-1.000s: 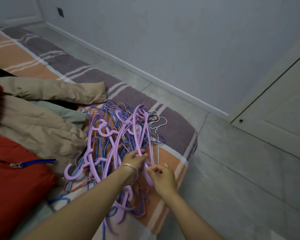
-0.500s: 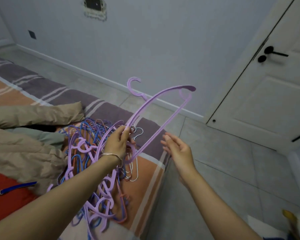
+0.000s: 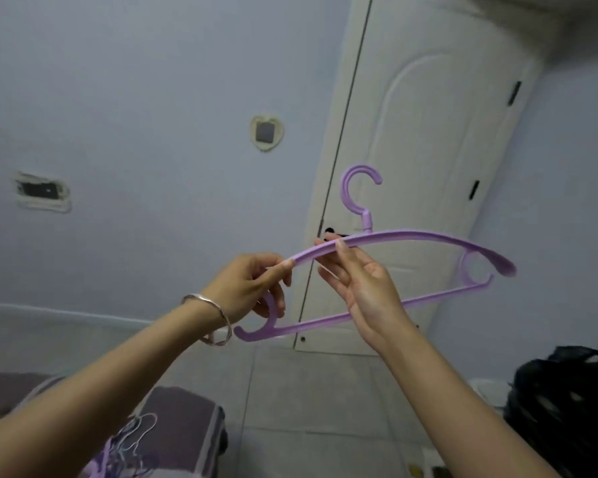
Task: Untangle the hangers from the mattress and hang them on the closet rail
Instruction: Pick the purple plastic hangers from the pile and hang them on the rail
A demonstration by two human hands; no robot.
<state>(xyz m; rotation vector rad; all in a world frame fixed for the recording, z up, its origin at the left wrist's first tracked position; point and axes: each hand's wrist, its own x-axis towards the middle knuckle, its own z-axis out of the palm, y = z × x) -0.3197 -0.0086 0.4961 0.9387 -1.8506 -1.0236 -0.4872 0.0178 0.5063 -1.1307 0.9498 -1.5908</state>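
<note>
The purple hanger (image 3: 411, 236) hung in mid-air before the white door (image 3: 422, 132), hook up, well above the mattress (image 3: 183, 419). The left grip (image 3: 252, 288) clasped its left end and the right grip (image 3: 363, 288) pinched its top arm. Tangled hangers (image 3: 125, 453) lay at the mattress corner. A black bag (image 3: 567, 408) sat right, with tiled floor (image 3: 308, 391) between.

Purple hanger (image 3: 428, 235) looks like matt plastic, slightly grainy. Bangle (image 3: 218, 315) at 8 o'clock is shiny metal. Mattress (image 3: 183, 422) at 7 o'clock is soft cloth, and the door (image 3: 428, 115) at 1 o'clock is smooth and painted.
</note>
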